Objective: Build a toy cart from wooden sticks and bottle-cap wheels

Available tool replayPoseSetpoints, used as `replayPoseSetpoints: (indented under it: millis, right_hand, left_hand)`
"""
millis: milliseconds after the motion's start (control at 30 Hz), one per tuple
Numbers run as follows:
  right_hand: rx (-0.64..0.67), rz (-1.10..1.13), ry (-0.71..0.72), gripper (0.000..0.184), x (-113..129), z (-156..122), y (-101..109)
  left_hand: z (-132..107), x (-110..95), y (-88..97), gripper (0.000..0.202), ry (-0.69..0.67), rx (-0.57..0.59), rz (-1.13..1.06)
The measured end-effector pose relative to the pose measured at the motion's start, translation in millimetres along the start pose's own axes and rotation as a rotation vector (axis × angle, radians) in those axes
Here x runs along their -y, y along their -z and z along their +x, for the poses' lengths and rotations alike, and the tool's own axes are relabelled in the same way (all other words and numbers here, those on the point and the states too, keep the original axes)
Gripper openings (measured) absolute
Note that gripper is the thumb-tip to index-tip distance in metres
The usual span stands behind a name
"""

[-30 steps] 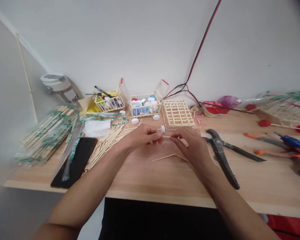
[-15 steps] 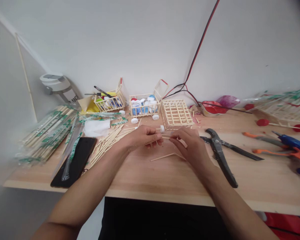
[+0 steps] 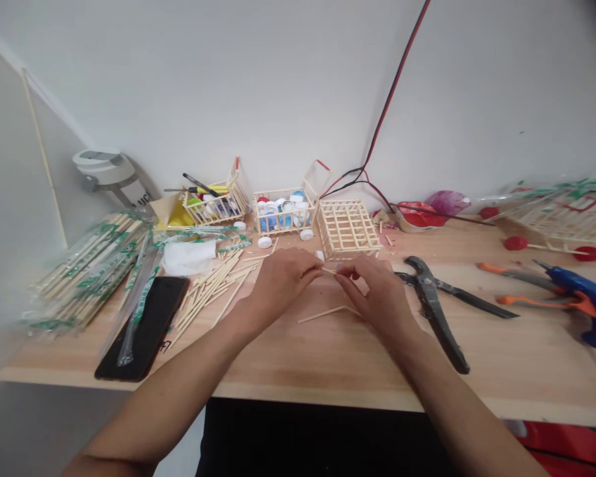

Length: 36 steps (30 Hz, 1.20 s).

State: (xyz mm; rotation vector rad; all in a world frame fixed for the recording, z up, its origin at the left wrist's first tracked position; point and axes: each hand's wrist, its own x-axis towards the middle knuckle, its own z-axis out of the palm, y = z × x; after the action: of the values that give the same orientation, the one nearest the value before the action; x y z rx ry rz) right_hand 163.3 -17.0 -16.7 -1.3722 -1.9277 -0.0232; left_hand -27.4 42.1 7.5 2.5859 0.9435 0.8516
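My left hand and my right hand meet over the middle of the wooden table. Both pinch a thin wooden stick between their fingertips. A small white cap shows just behind my left fingers, at the stick's end. Another thin stick lies on the table just below my hands. An empty stick-built basket stands right behind them.
Black pliers lie to the right, then orange-handled cutters and a blue glue gun. Loose sticks, wrapped chopsticks and a black phone lie left. Two stick baskets with caps stand at the back.
My left hand has turned so its back covers more of the white cap. The view has shifted slightly; both hands stay on the stick.
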Motion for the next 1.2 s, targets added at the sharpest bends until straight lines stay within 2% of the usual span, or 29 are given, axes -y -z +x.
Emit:
replayPoseSetpoints:
  millis: [100,333,533,633,700,833,1000,1200]
  right_hand:
    - [-0.008,0.001,-0.005,0.01,1,0,-1]
    - [-0.016,0.001,0.006,0.008,0,-2,-1]
    - [-0.032,-0.013,-0.003,0.007,-2,-3,-2]
    - [-0.063,-0.014,-0.011,0.007,-4,-3,-2]
    - [-0.073,-0.016,-0.015,0.006,-4,-3,-2]
    - [-0.08,-0.012,-0.002,0.006,-3,-3,-4]
    - [-0.075,0.007,0.009,0.007,-1,-3,-5]
    - [-0.078,0.002,0.029,0.008,0,-3,-4]
  left_hand:
    - [-1,0,-2.7,0.019,-0.059,0.001,0.148]
    - [-3,-7,-5.9,0.023,-0.12,-0.023,0.298]
    - [-1,-5,-8.2,0.015,-0.006,0.025,0.164]
    - [-1,-3,-6.8,0.03,0.045,0.008,0.063]
    - [-1,-4,-6.4,0.035,0.048,-0.009,0.077]
    - [-4,-5,-9.2,0.015,-0.033,-0.01,0.237]
    - [-5,-4,-13.4,0.021,-0.127,-0.063,0.372]
    - [-6,-4,-16.1,0.024,-0.159,-0.114,0.384]
